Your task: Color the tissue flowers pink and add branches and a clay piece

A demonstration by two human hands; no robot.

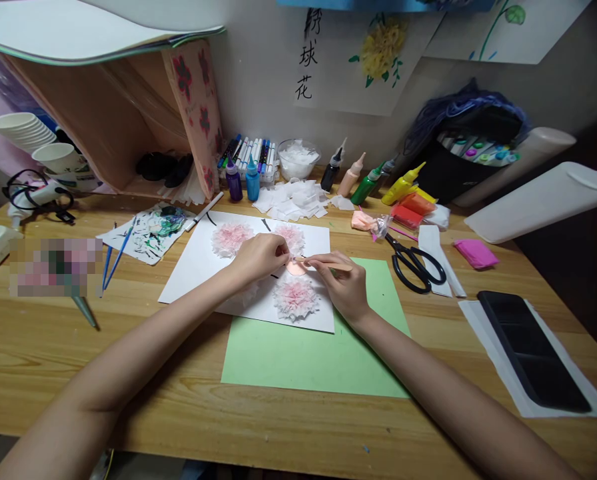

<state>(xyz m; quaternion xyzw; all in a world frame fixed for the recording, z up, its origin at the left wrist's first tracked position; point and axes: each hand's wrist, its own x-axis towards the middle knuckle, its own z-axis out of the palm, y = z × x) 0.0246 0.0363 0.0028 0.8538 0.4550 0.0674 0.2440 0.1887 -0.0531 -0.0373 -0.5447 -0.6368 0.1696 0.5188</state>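
Note:
On the white sheet (188, 273) are pink-and-white ruffled paper flowers, one at upper left (232, 239), one at the front (297, 298), others partly covered by my left hand (263, 257). A round peach-coloured piece (296, 269) lies between the flowers. Over it, my left hand closes in a pinch; whatever its fingertips hold is too small to name. In my right hand (346, 287) is a thin tan stick-like tool (339, 267), its tip at the peach piece close to my left fingertips. Beneath the white sheet lies a green sheet (308, 360).
Black-handled scissors (414, 263) lie right of the sheets, near a pink packet (476, 254) and a black palette-like case (531, 350). Behind are white paper squares (293, 199), a glass bowl (299, 159) and several paint bottles (351, 175). Brushes (119, 252) lie left.

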